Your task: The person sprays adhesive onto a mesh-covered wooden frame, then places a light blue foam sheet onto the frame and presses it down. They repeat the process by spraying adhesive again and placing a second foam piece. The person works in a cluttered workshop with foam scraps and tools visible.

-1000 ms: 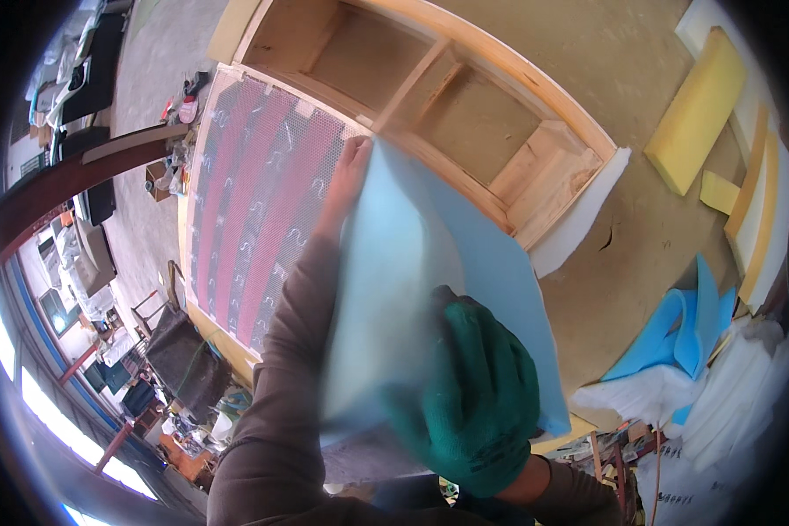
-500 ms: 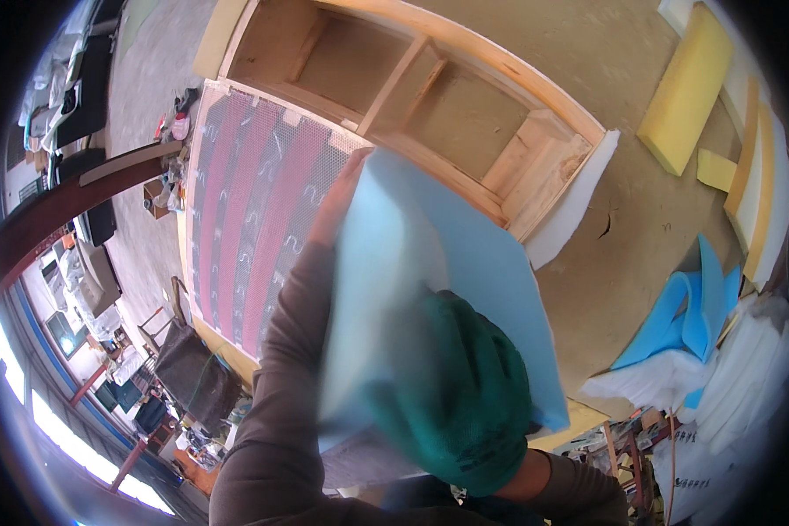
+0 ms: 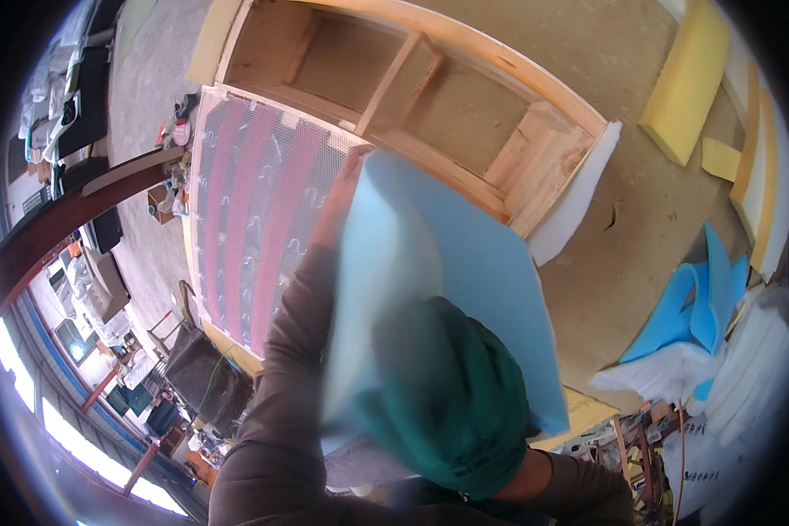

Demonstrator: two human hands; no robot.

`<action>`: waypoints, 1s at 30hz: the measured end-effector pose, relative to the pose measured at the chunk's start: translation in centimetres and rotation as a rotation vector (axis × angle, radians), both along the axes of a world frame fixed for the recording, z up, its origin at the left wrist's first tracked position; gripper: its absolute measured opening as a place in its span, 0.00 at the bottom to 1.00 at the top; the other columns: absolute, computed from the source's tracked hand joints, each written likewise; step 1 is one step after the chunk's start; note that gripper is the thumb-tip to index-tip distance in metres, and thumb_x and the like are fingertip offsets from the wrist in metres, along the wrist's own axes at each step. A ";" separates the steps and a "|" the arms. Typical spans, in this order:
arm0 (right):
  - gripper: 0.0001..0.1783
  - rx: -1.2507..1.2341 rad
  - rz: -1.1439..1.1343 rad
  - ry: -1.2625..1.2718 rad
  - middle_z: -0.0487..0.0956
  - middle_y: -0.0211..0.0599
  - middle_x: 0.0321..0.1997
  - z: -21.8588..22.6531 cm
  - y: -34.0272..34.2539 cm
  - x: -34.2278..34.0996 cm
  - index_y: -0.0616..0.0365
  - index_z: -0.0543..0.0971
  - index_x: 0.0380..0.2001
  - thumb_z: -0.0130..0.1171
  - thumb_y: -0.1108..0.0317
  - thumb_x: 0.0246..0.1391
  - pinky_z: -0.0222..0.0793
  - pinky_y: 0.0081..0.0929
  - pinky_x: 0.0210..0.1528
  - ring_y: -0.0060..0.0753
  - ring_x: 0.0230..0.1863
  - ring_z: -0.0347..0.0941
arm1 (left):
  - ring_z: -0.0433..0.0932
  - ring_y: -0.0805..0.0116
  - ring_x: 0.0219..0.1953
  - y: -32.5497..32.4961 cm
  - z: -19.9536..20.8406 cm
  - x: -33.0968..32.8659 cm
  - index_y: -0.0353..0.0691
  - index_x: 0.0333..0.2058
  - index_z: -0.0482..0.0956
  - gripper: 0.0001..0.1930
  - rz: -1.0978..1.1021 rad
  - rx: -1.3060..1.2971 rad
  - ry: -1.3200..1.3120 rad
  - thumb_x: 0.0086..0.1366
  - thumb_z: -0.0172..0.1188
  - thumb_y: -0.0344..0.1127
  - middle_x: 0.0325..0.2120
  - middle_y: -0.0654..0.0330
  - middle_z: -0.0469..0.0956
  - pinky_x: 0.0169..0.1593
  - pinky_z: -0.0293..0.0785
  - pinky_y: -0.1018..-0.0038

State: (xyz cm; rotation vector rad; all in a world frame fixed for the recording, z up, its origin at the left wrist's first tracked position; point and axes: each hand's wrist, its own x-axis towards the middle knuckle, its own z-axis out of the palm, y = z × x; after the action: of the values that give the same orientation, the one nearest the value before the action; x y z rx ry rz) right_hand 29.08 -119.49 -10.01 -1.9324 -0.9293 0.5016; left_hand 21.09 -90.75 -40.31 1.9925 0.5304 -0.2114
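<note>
Held up close to the camera over a workshop floor [image 3: 640,263]: a light blue foam sheet [image 3: 465,263], tilted, with its far corner reaching over the near rail of a wooden furniture frame [image 3: 465,105]. Gripped along the sheet's near edge by the right hand [image 3: 451,394], in a green glove, fingers curled over the foam. Pinched at the sheet's far left corner by the bare left hand [image 3: 342,197], thumb side showing, fingers hidden behind the foam, brown sleeve [image 3: 294,351] running down to the lower edge of the view.

Beneath the sheet, at the frame's left end: a panel of red and grey webbing with zigzag springs [image 3: 254,210]. Open bare compartments in the rest of the frame, divided by wooden struts. Leaning against the frame's right end: a white foam strip [image 3: 579,197].

Scattered on the floor toward the right: a yellow foam block [image 3: 684,83], blue foam offcuts [image 3: 684,307] and white wadding [image 3: 754,368].
</note>
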 end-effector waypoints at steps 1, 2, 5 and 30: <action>0.25 -0.014 -0.005 -0.022 0.79 0.60 0.61 0.0 0.0 0.0 0.65 0.76 0.60 0.66 0.70 0.61 0.80 0.44 0.44 0.57 0.49 0.81 | 0.79 0.68 0.52 0.0 -0.1 0.3 0.40 0.61 0.73 0.19 0.119 -0.035 0.029 0.82 0.51 0.44 0.50 0.59 0.80 0.58 0.75 0.72; 0.25 -0.022 -0.019 -0.041 0.79 0.60 0.61 0.0 0.2 0.0 0.65 0.76 0.60 0.67 0.70 0.61 0.81 0.44 0.44 0.57 0.48 0.81 | 0.79 0.68 0.51 0.1 -0.1 0.6 0.39 0.61 0.74 0.19 0.242 -0.071 0.049 0.82 0.50 0.44 0.49 0.58 0.81 0.58 0.75 0.72; 0.25 -0.020 -0.027 -0.042 0.80 0.60 0.60 0.1 0.3 0.0 0.65 0.76 0.59 0.67 0.69 0.61 0.81 0.45 0.44 0.57 0.48 0.82 | 0.80 0.69 0.50 0.2 0.2 1.2 0.37 0.57 0.78 0.19 0.491 -0.143 0.209 0.81 0.51 0.46 0.45 0.58 0.83 0.56 0.76 0.73; 0.51 -0.249 0.080 -0.145 0.72 0.66 0.72 1.2 0.1 -0.9 0.76 0.58 0.73 0.70 0.58 0.57 0.67 0.53 0.64 0.68 0.68 0.71 | 0.71 0.50 0.69 0.8 2.1 -3.7 0.36 0.67 0.74 0.30 0.216 -0.328 0.241 0.80 0.45 0.53 0.67 0.45 0.74 0.73 0.63 0.59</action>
State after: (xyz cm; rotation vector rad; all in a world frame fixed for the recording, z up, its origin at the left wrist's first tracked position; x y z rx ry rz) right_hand 28.16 -119.35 -8.84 -2.1856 -1.0814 0.5510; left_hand 17.40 -89.98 -38.24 1.5872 0.8059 -0.3817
